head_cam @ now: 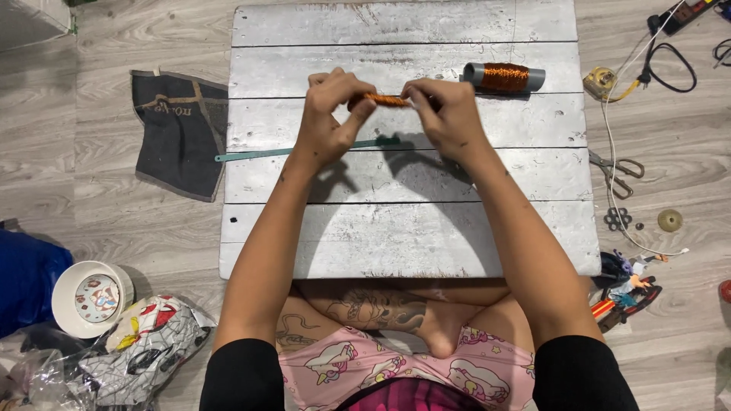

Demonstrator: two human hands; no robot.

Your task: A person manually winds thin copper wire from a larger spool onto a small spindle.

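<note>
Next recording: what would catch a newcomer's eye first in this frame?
Both hands meet above the white plank board: the left hand and right hand pinch a small copper wire coil between them. Just right of them, a larger spool of copper wire lies on the board. A thin green strip lies below the hands, overhanging the board's left edge.

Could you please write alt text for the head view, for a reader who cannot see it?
Both hands, left hand and right hand, pinch a small copper wire coil above a silver plank board. A larger copper wire spool lies on the board, with scissors on the floor alongside.
</note>
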